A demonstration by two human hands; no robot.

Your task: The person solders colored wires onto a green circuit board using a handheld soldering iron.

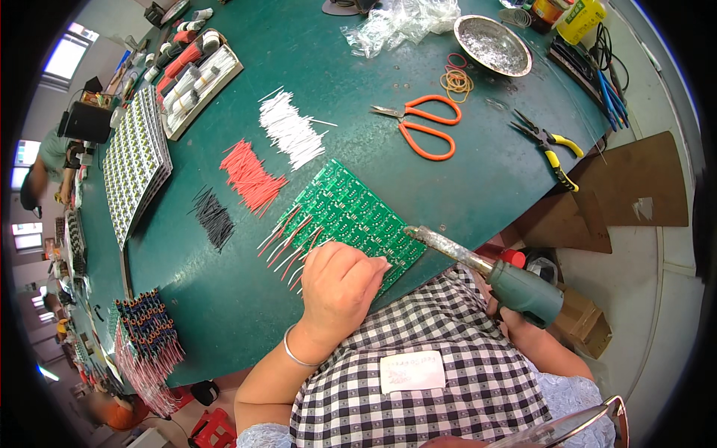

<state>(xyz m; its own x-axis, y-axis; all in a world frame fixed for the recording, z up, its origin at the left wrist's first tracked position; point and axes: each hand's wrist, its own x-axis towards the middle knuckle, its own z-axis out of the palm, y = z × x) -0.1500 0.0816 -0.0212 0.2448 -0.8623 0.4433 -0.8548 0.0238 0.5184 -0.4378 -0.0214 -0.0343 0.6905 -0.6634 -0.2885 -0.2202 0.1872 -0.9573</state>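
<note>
A green circuit board panel [355, 213] lies tilted on the table before me. Several red and white wires [287, 243] stick out from its left side. My left hand [340, 287] is over the panel's near part, fingers pinched together close to the board; what they hold, if anything, is too small to make out. My right hand [511, 317], partly hidden, grips a soldering gun [526, 291] with a dark green body and a long metal barrel. Its tip is at the panel's right edge; whether they touch I cannot tell.
Beyond the panel lie piles of white wires [291, 131], red wires [250, 177] and black wires [214, 218]. Orange-handled scissors [426, 123], pliers [549, 145], rubber bands [455, 81] and a metal bowl [493, 46] are farther right. Wired boards [149, 328] stack at left.
</note>
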